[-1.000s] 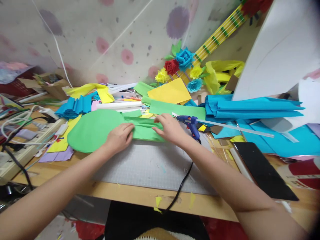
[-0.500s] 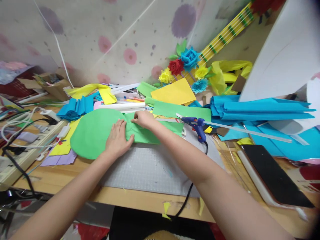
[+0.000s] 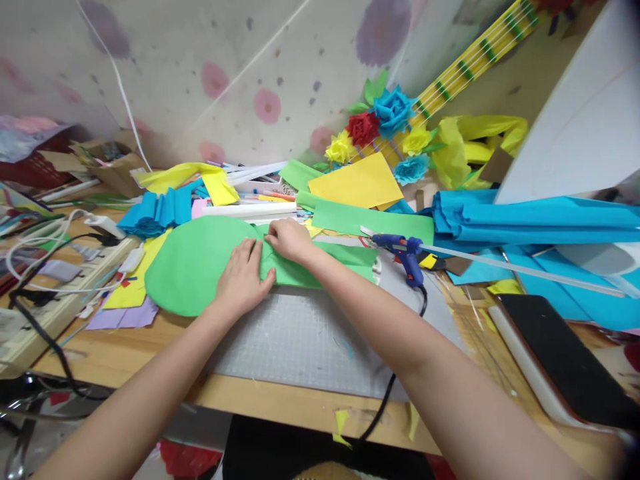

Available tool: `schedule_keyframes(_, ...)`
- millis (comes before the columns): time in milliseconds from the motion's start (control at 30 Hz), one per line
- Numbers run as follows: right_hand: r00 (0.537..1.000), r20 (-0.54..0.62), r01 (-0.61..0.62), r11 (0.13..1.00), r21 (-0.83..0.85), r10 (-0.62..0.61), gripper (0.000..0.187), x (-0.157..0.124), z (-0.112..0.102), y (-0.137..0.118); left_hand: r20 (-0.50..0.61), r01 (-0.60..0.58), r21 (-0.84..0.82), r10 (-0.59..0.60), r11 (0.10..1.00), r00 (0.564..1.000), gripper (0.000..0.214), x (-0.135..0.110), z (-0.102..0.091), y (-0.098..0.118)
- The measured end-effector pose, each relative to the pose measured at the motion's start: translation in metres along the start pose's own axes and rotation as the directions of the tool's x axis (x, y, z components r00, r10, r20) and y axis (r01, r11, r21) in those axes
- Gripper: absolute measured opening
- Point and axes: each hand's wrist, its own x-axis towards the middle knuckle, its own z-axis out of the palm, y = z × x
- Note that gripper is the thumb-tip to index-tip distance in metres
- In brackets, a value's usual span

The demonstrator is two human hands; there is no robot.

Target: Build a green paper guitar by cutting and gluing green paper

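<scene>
A green paper shape with a wide rounded end (image 3: 185, 267) and a long narrow strip (image 3: 345, 263) lies across the grey cutting mat (image 3: 290, 333). My left hand (image 3: 245, 275) rests flat on it where the round part meets the strip, thumb out to the side. Just right of that, my right hand (image 3: 289, 239) has its fingers curled and pressed together on the strip near its upper edge, pinching the paper. The fingertips are partly hidden. Beside the strip's far end lies a blue glue gun (image 3: 407, 257) with a clear glue stick in it.
Blue folded paper (image 3: 540, 220) and a phone (image 3: 565, 360) lie to the right. At the back stand paper flowers (image 3: 393, 110) on a yellow guitar shape (image 3: 475, 60). A power strip (image 3: 60, 307) with cables sits left. The glue gun's black cord (image 3: 383, 400) crosses the front edge.
The view has shifted slightly, so most things sit a little further right. Both hands stay on the green paper in nearly the same places.
</scene>
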Motion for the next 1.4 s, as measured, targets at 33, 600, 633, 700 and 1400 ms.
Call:
schedule_keyframes(33, 1.000, -0.010, 0.006, 1.000, -0.012, -0.006, 0.019, 0.000, 0.001, 0.000, 0.011, 0.003, 0.003, -0.003, 1.000, 1.000, 0.062, 0.001, -0.001, 0.000)
schedule_keyframes(600, 0.999, -0.045, 0.014, 0.999, -0.033, -0.015, 0.023, -0.007, -0.012, 0.012, 0.096, 0.021, -0.008, -0.020, 1.000, 0.995, 0.061, 0.006, -0.004, 0.002)
schedule_keyframes(633, 0.998, -0.059, 0.021, 0.999, -0.035, -0.023, 0.023, -0.011, -0.017, 0.015, 0.091, 0.026, -0.031, -0.023, 0.999, 0.996, 0.063, 0.006, -0.004, 0.000)
schedule_keyframes(700, 0.995, -0.088, 0.046, 0.998, -0.049, -0.051, 0.022, -0.022, -0.029, 0.022, 0.086, 0.048, -0.109, -0.039, 0.993, 0.996, 0.072, 0.006, -0.004, -0.004)
schedule_keyframes(1400, 0.974, 0.004, -0.225, 0.974, 0.035, 0.225, 0.032, -0.125, -0.072, 0.101, 0.017, -0.263, -0.243, 0.275, 0.934, 0.961, 0.057, 0.065, -0.021, 0.054)
